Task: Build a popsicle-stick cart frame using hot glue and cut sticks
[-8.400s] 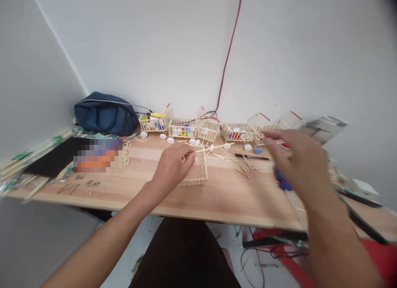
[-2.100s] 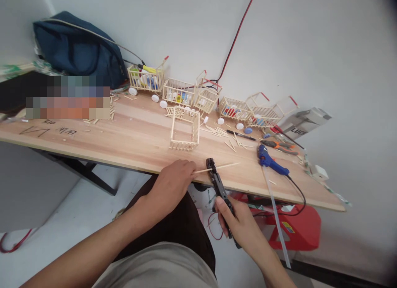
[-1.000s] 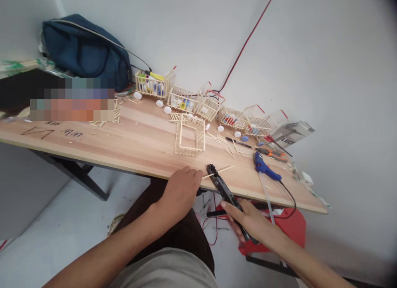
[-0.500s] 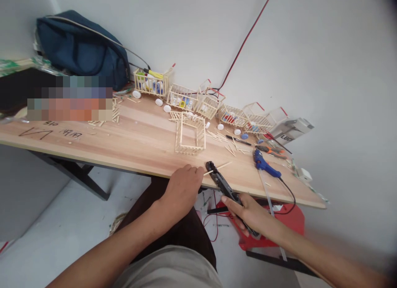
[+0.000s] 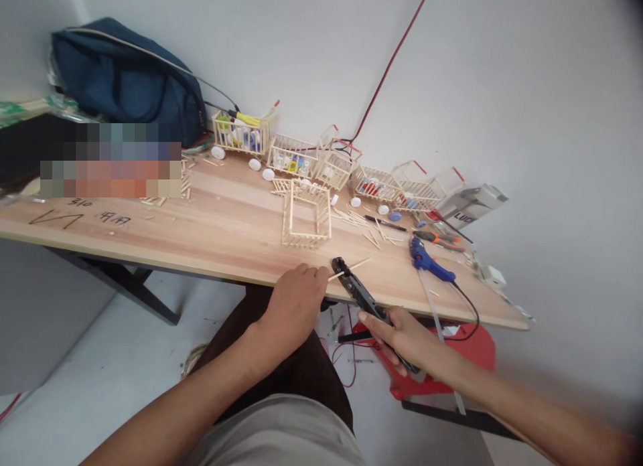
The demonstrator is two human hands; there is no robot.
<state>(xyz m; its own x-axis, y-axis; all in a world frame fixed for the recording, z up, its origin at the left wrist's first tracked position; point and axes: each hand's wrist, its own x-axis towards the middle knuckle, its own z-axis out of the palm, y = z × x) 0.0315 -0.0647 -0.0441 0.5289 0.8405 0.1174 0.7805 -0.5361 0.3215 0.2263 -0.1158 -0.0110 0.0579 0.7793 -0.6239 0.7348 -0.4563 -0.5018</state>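
Observation:
My left hand (image 5: pixel 297 300) is closed on a thin wooden stick (image 5: pixel 360 263) at the table's front edge. The stick runs to the right, across the head of a black hand cutter (image 5: pixel 362 294). Around the cutter's handles the fingers of my right hand (image 5: pixel 402 339) are wrapped. Whether the jaws have closed on the stick I cannot tell. Just beyond my left hand stands an open frame of glued sticks (image 5: pixel 307 238). Loose short sticks (image 5: pixel 351 217) lie to the right of that frame.
Small stick-built carts (image 5: pixel 240 134) with white wheels line the wall. On the right lie a blue glue gun (image 5: pixel 431 262) with its cord, orange-handled pliers (image 5: pixel 442 238) and a black pen (image 5: pixel 386 223). A blue bag (image 5: pixel 130 84) sits back left. Below the table is a red stool (image 5: pixel 467 359).
The view has shifted slightly. Both hands, the stick and the cutter hold nearly the same positions relative to one another.

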